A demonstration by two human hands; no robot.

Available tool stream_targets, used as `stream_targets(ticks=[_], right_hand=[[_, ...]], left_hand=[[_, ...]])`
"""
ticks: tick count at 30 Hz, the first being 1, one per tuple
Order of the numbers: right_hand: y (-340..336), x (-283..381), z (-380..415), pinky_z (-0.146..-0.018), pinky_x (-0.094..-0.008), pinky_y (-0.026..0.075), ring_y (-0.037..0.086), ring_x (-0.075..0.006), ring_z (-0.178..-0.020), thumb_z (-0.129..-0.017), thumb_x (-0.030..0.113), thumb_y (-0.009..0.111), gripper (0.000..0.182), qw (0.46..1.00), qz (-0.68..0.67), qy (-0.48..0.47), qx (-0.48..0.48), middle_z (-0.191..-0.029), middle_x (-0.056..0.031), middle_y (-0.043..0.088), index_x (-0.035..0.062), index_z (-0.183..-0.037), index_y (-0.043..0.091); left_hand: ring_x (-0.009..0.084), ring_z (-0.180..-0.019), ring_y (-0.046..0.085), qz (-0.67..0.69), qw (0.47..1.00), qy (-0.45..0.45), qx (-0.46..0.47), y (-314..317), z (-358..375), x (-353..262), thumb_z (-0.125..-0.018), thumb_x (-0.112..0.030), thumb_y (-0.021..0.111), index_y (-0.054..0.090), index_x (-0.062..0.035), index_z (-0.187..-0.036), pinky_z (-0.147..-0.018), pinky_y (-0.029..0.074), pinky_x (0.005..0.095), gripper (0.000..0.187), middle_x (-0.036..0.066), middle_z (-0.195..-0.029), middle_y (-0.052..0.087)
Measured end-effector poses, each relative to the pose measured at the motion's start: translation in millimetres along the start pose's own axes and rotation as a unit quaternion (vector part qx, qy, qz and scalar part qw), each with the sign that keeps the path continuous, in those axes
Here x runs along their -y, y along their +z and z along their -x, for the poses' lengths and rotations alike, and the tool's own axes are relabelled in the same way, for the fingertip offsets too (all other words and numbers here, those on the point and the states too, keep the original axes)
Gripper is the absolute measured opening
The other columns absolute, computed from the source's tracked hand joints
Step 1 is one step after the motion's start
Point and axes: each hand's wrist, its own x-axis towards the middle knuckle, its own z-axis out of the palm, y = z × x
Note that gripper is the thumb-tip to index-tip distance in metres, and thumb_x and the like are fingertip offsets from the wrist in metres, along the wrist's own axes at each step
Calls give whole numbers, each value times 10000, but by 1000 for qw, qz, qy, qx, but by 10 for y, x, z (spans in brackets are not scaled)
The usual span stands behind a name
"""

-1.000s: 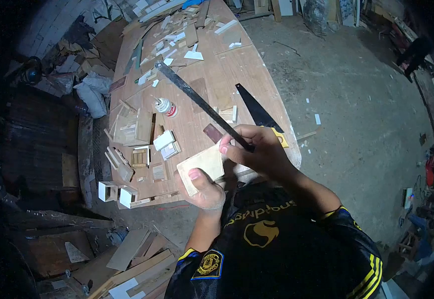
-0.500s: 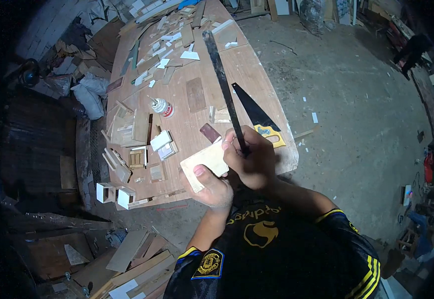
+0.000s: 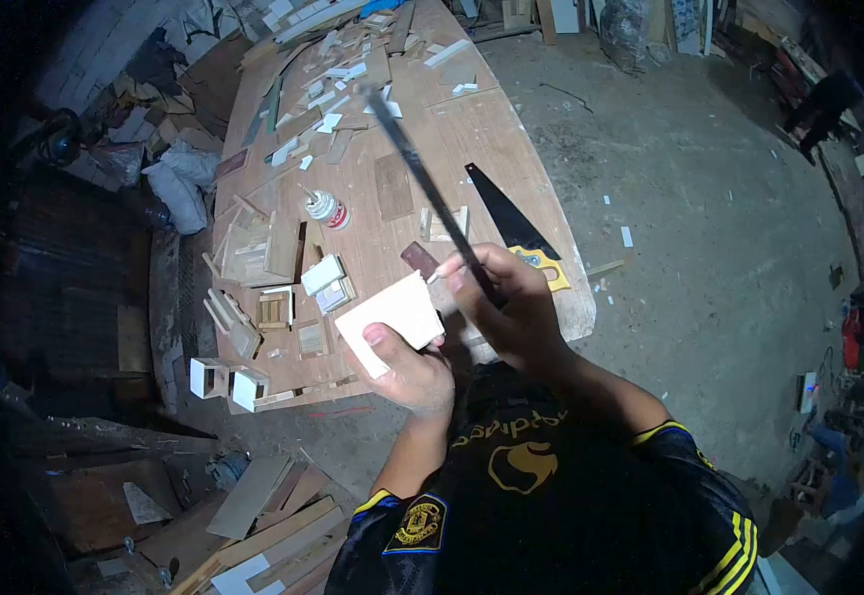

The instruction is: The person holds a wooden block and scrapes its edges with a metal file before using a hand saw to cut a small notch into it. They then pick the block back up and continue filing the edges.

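My left hand (image 3: 407, 375) grips a pale, flat wooden piece (image 3: 392, 312), its thumb lying across the near face. My right hand (image 3: 511, 297) is closed round the lower end of a long, thin dark strip (image 3: 414, 159), which slants up and left over the table. A small whitish bit (image 3: 433, 279) shows at the right fingertips, close to the upper right corner of the wooden piece. Beyond the hands, a dark red-brown block (image 3: 418, 258) lies on the table. A handsaw (image 3: 506, 213) with a yellow handle rests to the right of it.
The wooden table (image 3: 363, 213) carries a white glue bottle (image 3: 326, 209), small wooden boxes (image 3: 253, 248) and several offcuts (image 3: 328, 122) at the far end. Boards (image 3: 278, 535) are stacked on the floor at lower left. A person's dark-clothed legs (image 3: 821, 114) show at far right.
The dark strip's far end has swung left and nearer. My right fingers have drawn slightly away from the wooden piece, which has shifted left with my left hand.
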Motion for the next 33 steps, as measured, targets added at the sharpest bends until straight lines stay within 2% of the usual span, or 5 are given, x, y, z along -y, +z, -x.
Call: stream_targets(ticks=[6,17,23,29,33], right_hand=[[-19,159,13,-523,-202,352,429,-12,-593,-886,157,649,149,994,70,-22,78,-658,51,478,25,-935,601],[146,167,8,-471,-215,404,463,-25,-532,-844,147,630,107,980,33,169,101,-638,66,476,68,-902,586],[368,89,75,-505,-249,445,509,-38,-562,-850,155,614,106,992,100,60,41,-603,42,485,61,-853,566],[596,144,67,-508,-280,440,496,-78,-540,-847,198,618,179,984,176,36,-7,-586,-42,540,28,-851,562],[708,182,63,-536,-279,452,506,-75,-559,-859,194,616,164,982,173,72,-11,-601,-35,543,36,-875,575]], left_hand=[[146,-561,561,-46,997,56,34,-64,-13,-42,-996,-378,429,403,13,-1068,-446,430,238,399,127,-806,581],[158,-564,568,-114,988,92,58,-300,-22,-37,-991,-347,446,432,38,-986,-494,444,242,386,158,-794,597],[177,-609,583,-88,989,95,75,-382,-119,-133,-986,-309,467,439,49,-993,-528,456,268,359,154,-807,595],[205,-704,598,-206,943,194,177,-758,-212,84,-976,-274,491,475,57,-1019,-615,469,347,334,171,-843,594],[196,-726,600,-191,962,149,123,-681,-345,-178,-983,-301,474,491,43,-1052,-608,474,340,352,148,-858,597]])
